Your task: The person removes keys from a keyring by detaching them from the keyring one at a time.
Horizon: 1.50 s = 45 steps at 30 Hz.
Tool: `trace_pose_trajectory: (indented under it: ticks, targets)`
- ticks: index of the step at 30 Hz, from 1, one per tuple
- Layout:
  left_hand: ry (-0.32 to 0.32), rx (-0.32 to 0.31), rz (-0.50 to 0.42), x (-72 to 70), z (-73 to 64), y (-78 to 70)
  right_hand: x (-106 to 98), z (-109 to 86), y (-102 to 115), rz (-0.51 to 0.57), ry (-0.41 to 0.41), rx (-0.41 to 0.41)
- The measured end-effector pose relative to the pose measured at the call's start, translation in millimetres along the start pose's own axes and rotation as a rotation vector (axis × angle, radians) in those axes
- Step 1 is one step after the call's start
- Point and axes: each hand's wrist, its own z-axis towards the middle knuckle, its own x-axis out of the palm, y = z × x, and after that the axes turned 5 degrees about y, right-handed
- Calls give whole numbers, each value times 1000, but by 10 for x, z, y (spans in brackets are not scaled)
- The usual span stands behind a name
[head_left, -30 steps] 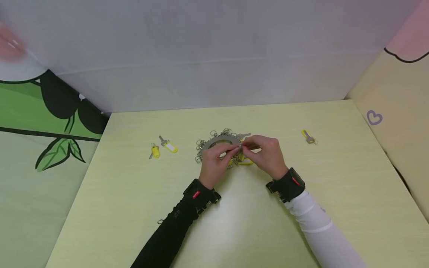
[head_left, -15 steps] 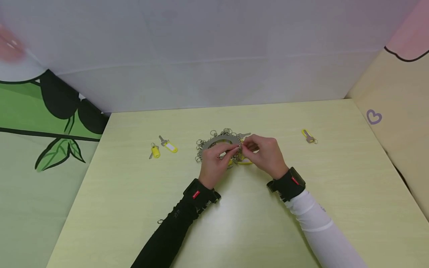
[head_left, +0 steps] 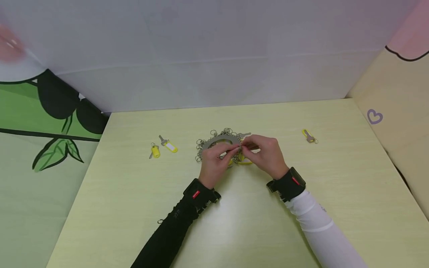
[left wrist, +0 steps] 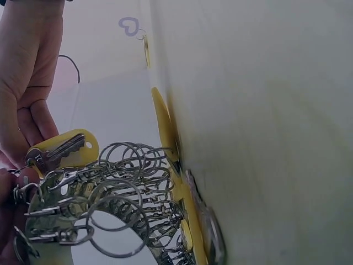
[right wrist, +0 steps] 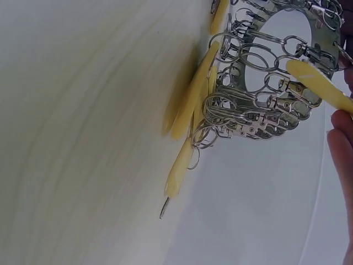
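A grey metal key ring holder (head_left: 214, 140), a large hoop fringed with swivel clips and split rings, is tilted up over the table. My left hand (head_left: 213, 165) pinches a small split ring (left wrist: 25, 192) at the holder's edge. Fingertips to fingertips with it, my right hand (head_left: 268, 154) pinches the ring end of a yellow key tag (left wrist: 88, 148); a silver key (left wrist: 58, 152) lies against that tag. In the right wrist view the same tag (right wrist: 317, 83) points toward the clips. The contact at the fingertips is partly hidden. More yellow tags (right wrist: 193, 94) hang from the holder down to the tabletop.
Two yellow-tagged keys, one with a white label (head_left: 171, 147) and one smaller tag (head_left: 155, 152), lie at the left. Another tagged key (head_left: 309, 136) lies far right. A pale wall (head_left: 214, 82) stands behind the light wooden table (head_left: 134, 201).
The right hand's fingers shift slightly at the split ring, and the yellow tag below them moves a little. The left hand and the holder stay nearly in place.
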Motion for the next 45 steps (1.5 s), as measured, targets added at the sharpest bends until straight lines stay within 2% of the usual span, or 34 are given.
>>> trace_pose_trajectory:
  ticks: [7, 12, 20, 26, 29, 37, 45]
  targets:
    - [-1, -12, 6, -7, -11, 1, 19, 14, 7, -8, 10, 30]
    - [-2, -47, 26, -15, -19, -5, 35, 19, 25, -34, 31, 30]
    - [34, -144, 17, -28, -14, 4, 45, 15, 73, -146, 90, -43]
    - [50, -179, -18, -47, -5, 17, 51, 18, 99, -228, 100, -124]
    - [50, -185, -31, -54, -2, 25, 44, 22, 94, -207, 101, -116]
    - [24, -187, -101, -54, 12, 21, 27, 34, 79, -61, 72, -38]
    - [12, -198, -153, -46, 22, 12, -5, 32, 88, -14, 53, -38]
